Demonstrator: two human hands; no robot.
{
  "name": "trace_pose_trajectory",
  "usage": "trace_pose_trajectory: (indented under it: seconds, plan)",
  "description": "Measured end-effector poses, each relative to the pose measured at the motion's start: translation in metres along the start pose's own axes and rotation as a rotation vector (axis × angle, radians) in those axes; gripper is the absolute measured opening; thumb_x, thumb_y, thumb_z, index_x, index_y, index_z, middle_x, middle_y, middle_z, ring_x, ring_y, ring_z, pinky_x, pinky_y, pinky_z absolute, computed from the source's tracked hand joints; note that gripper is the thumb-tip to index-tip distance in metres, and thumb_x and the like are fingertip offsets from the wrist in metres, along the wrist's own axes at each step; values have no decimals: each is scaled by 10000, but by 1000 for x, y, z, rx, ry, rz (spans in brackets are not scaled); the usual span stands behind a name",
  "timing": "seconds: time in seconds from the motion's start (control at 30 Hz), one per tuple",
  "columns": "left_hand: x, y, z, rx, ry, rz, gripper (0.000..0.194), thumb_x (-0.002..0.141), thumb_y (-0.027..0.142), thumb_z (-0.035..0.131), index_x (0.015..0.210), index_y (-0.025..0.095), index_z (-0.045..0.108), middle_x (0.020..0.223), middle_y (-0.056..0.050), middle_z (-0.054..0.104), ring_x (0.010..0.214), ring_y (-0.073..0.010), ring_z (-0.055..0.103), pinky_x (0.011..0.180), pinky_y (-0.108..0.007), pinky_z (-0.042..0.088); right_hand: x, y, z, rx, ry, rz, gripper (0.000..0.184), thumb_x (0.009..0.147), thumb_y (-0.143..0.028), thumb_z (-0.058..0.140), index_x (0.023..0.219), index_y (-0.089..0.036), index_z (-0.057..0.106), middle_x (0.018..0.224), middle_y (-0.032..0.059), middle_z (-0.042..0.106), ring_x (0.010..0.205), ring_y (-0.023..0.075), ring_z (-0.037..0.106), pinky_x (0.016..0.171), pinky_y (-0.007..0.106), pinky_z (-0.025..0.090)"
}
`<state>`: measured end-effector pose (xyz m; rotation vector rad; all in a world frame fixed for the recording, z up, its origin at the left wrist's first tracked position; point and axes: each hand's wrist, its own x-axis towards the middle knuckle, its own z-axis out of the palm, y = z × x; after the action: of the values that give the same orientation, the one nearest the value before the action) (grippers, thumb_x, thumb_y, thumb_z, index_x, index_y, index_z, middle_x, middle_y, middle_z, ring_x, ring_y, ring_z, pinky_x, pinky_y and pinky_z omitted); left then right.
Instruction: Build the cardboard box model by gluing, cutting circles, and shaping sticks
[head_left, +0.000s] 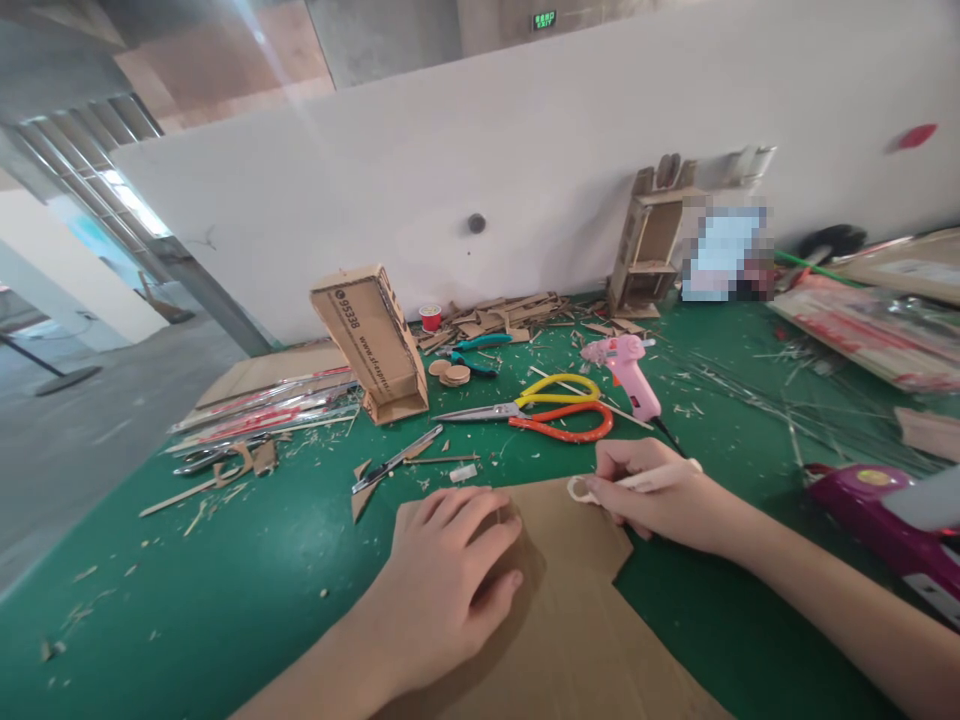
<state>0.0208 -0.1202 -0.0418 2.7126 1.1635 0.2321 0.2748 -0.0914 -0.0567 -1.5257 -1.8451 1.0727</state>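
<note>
Brown flat cardboard sheet (562, 610), lower centre of frame, likely light, stiff: we brace its face, left hand (454, 565) unclenched, right hand (651, 505) grasping slender white pen (660, 477).

The left hand (457, 570) and right hand (660, 495) are bare, as are the slender left forearm (337, 645) and right forearm (825, 585).

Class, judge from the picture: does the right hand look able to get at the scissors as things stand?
Probably yes: the scissors lie just beyond the right hand on the table, and nothing seems to stand between. The hand holds a white pen, though, so that might need setting down first.
</note>
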Motion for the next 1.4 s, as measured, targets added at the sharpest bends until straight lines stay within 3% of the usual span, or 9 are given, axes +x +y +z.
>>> trace_pose_trajectory:
  seconds: [0.27, 0.7, 1.0, 1.2, 1.4]
  plan:
    - [1, 0, -2, 9, -3, 7, 315, 908, 306, 419, 1212, 302, 504, 1352, 10, 469, 1219, -235, 404, 988, -471, 367, -1, 5, -1, 9, 54, 31, 225, 805, -282, 501, 625, -212, 387, 515, -44, 585, 333, 67, 491, 316, 153, 333]
    - [1, 0, -2, -7, 13, 22, 309, 901, 286, 432, 1198, 280, 517, 1327, -12, 488, 1200, -237, 417, 984, -459, 368, 0, 3, 2, 19, 171, 108, 226, 816, -348, 476, 649, -218, 399, 527, -44, 565, 351, 88, 509, 284, 172, 382]
    - [2, 1, -2, -4, 26, 32, 304, 896, 275, 439, 1186, 263, 529, 1310, -32, 501, 1188, -244, 428, 981, -458, 372, 1, -1, 2, -18, 109, 47, 271, 845, -425, 475, 677, -213, 453, 452, -50, 509, 349, 76, 436, 334, 179, 344]
    - [2, 1, -1, 6, 23, 28, 299, 900, 277, 428, 1181, 265, 529, 1313, -30, 499, 1190, -247, 425, 983, -462, 366, 3, 3, 1, -61, 83, -104, 252, 841, -394, 506, 676, -203, 494, 580, -28, 550, 510, 96, 498, 471, 208, 370]
    - [4, 2, -1, 6, 21, 25, 306, 894, 275, 437, 1186, 263, 528, 1310, -38, 499, 1193, -249, 424, 987, -463, 365, 5, 6, 2, -120, 70, -125, 263, 833, -408, 502, 666, -206, 480, 601, -30, 538, 549, 105, 461, 490, 218, 330]
